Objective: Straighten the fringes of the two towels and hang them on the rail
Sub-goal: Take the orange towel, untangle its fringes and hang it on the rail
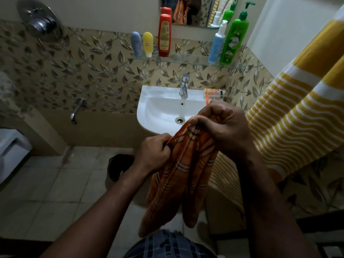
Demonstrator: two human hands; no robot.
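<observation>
We clench orange towel (178, 175) in left hand (152, 151) and right hand (223, 127), not yet hung; yellow towel (290, 108) hangs at 3 o'clock.

One orange towel (178, 175), one yellow towel (290, 116), two hands (152, 155) (229, 127), five bottles (136, 44) (148, 43) (164, 34) (216, 43) (233, 40), one sink (145, 101)

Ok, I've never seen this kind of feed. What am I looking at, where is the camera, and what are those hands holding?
No machine here: these are a person's two bare hands. The one picture comes from a camera worn on the head, looking forward and down. The left hand and the right hand both grip the bunched top of an orange checked towel, which hangs down before a white sink. A yellow striped towel hangs at the right; its support is out of view. Bottles stand on a glass shelf above the sink.
</observation>
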